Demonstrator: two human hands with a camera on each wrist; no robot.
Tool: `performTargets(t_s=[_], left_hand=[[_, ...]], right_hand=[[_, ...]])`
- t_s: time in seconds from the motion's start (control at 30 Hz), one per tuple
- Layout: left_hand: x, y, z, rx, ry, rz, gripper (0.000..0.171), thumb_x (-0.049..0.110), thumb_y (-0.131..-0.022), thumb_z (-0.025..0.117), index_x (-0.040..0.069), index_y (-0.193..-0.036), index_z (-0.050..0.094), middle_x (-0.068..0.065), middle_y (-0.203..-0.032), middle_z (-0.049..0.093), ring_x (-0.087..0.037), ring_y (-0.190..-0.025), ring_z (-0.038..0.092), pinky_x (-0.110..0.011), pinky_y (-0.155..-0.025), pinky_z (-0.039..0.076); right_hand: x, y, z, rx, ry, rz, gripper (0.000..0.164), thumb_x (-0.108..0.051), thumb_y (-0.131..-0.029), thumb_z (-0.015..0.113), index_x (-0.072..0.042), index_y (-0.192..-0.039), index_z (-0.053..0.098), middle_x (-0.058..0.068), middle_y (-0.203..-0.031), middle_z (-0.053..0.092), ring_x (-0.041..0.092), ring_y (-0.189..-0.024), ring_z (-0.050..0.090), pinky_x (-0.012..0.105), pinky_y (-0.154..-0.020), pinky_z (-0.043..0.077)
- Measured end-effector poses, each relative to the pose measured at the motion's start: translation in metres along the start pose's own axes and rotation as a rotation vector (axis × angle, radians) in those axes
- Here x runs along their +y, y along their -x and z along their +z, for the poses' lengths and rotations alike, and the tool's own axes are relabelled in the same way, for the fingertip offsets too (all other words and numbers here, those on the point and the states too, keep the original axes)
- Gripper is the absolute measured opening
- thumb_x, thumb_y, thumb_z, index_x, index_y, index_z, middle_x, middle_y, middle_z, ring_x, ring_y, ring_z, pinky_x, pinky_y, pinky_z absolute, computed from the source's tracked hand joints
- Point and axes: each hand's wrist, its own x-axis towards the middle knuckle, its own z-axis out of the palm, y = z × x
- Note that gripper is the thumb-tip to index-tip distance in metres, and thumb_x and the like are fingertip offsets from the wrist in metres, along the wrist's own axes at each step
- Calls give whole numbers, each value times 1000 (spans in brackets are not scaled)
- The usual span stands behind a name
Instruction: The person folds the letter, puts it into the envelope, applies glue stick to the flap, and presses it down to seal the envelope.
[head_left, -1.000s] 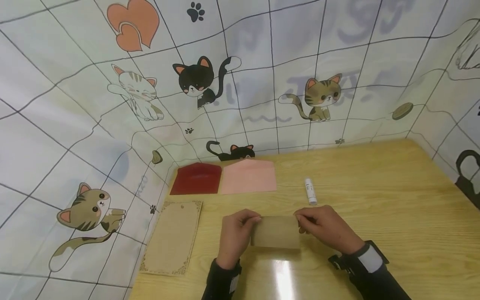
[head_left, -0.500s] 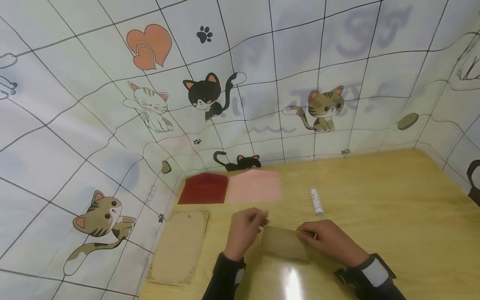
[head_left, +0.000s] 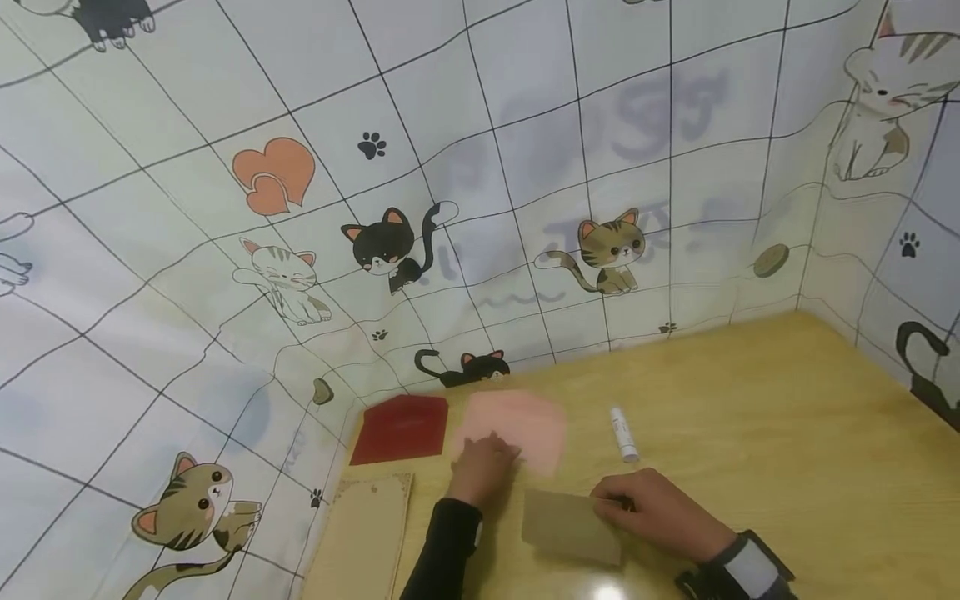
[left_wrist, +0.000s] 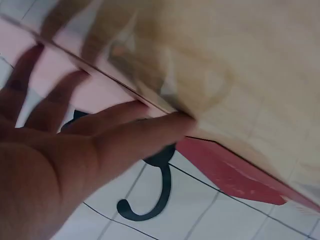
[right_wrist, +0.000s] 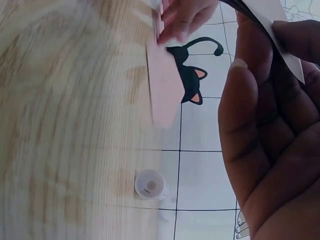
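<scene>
Card (head_left: pixel 567 525): pinched in your right hand (head_left: pixel 651 512), toward you from the pink envelope (head_left: pixel 525 421) and slightly right of it.
Left hand (head_left: pixel 483 467): your fingers are spread and extended at the pink envelope's near edge, not curled round it.
Right hand: your thumb and fingers close on the card's right end.
Red envelope (head_left: pixel 401 429): just left of the pink envelope.
Tube (head_left: pixel 623 435): right of the pink envelope.
Sheet (head_left: pixel 363 537): left of the pink envelope, nearer you.

The pink envelope (head_left: pixel 534 417) and the brown sheet (head_left: pixel 566 527) in front of it look matt paper; the white tube (head_left: pixel 624 435) right of it, plastic; the tabletop (head_left: pixel 735 425) beneath, glossy woodgrain.
</scene>
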Motion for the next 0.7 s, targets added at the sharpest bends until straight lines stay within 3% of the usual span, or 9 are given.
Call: performTargets(t_s=[0.03, 0.1, 0.17, 0.27, 0.37, 0.43, 0.5, 0.6, 0.7], left_hand=[[-2, 6, -1, 26, 38, 0, 33, 36, -110, 73, 7, -100, 85, -14, -132, 85, -38, -121, 80, -66, -116, 56], [-5, 17, -5, 49, 96, -53, 41, 33, -108, 77, 8, -75, 76, -8, -106, 87, -27, -94, 81, -51, -100, 64], [-6, 24, -7, 81, 92, -83, 43, 27, -102, 85, 10, -67, 67, -2, -85, 80, -19, -74, 67, -40, -81, 60], [1, 28, -8, 154, 65, -189, 36, 31, -91, 97, 4, -86, 74, -12, -87, 68, -26, -79, 58, -42, -70, 52], [11, 24, -2, 213, -31, -296, 67, 51, -88, 97, 0, -125, 73, -25, -117, 72, -40, -104, 64, -58, -83, 59], [17, 22, 2, 176, -88, -329, 85, 63, -89, 92, 0, -140, 66, -31, -129, 68, -50, -117, 62, -70, -89, 57], [20, 19, 3, 106, -118, -314, 86, 63, -90, 90, 2, -144, 64, -33, -138, 67, -54, -124, 60, -75, -93, 54], [22, 24, -5, -29, -98, -235, 74, 44, -88, 97, 7, -146, 67, -34, -151, 64, -61, -133, 58, -82, -99, 51], [18, 33, -19, -87, -8, -195, 54, 21, -89, 97, 12, -139, 78, -30, -156, 65, -62, -138, 59, -85, -105, 50]], right_hand=[[0, -1, 1, -3, 5, 7, 12, -20, -112, 73, -26, -104, 80, -17, -92, 72, -11, -78, 52, 20, -67, 48], [-1, -3, 1, -6, 9, 26, 11, -21, -112, 73, -25, -106, 81, -16, -93, 74, -10, -79, 52, 20, -67, 48], [-2, -4, 1, -4, 9, 46, 10, -22, -112, 73, -25, -106, 82, -16, -94, 74, -9, -79, 53, 21, -68, 49], [-4, -6, -3, -3, 10, 73, 10, -23, -112, 73, -25, -106, 81, -15, -95, 75, -8, -81, 55, 21, -70, 50], [-5, -6, -6, 0, 17, 90, 11, -24, -113, 72, -25, -109, 82, -14, -100, 79, -9, -86, 61, 22, -74, 55], [-6, -6, -6, 0, 13, 104, 12, -25, -113, 72, -24, -113, 84, -12, -104, 82, -9, -89, 65, 23, -75, 57], [-6, -5, -5, -1, 6, 117, 14, -26, -114, 71, -22, -116, 85, -9, -107, 84, -9, -91, 66, 23, -76, 58], [-7, -4, -4, 1, 0, 124, 14, -24, -113, 71, -20, -116, 85, -9, -104, 83, -9, -87, 62, 23, -73, 56], [-8, -4, -4, 7, 8, 113, 13, -22, -113, 72, -20, -115, 84, -11, -100, 80, -8, -82, 57, 22, -70, 52]])
